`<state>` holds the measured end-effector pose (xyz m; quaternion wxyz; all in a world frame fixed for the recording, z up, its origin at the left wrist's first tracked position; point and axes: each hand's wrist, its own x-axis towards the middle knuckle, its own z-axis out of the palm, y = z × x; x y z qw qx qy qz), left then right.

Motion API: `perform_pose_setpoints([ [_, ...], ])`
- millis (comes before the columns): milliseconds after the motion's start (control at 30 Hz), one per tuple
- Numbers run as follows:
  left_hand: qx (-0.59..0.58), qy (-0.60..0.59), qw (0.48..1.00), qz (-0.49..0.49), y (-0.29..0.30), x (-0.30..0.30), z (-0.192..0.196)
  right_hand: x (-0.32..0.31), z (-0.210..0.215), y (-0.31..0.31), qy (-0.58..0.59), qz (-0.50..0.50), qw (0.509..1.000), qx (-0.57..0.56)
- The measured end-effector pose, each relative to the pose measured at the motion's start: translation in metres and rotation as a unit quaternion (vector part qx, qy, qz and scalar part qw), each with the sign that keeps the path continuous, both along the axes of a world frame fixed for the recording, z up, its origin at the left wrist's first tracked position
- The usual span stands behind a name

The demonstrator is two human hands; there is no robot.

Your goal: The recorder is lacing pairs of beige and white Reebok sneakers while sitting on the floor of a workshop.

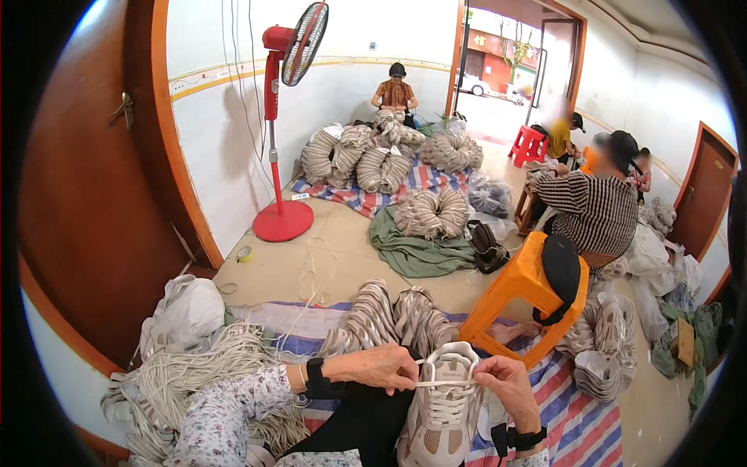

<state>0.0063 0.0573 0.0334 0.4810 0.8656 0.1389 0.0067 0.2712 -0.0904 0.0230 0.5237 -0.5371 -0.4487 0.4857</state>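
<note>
A beige and white sneaker (442,409) stands toe toward me at the lower middle, its white laces threaded through the eyelets. At its left, my left hand (381,367) pinches one end of the shoelace (445,383), which runs across the top of the shoe. My right hand (504,381) is closed on the lace at the other side, thumb and finger pressed together. Beside my left forearm lies a big heap of loose off-white laces (210,370). Just beyond the sneaker are bundled rows of similar shoe parts (373,319).
An orange stool (506,280) stands close beyond my right hand. A striped sheet (580,420) covers the floor. A red standing fan (282,222) is at the left wall. Coiled shoe bundles (432,214) lie farther off. A person in a striped shirt (595,206) sits right; others work beyond.
</note>
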Motion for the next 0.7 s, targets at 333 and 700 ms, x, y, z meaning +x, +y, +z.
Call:
perform_pose_setpoints([
  [333,-0.024,0.0,1.0,0.004,-0.003,-0.012,0.006,0.024,0.0,-0.013,-0.061,0.054,0.996,-0.038],
  [700,-0.14,-0.01,0.99,-0.008,-0.016,-0.01,0.031,0.044,-0.009,-0.027,-0.322,0.063,0.944,0.027],
])
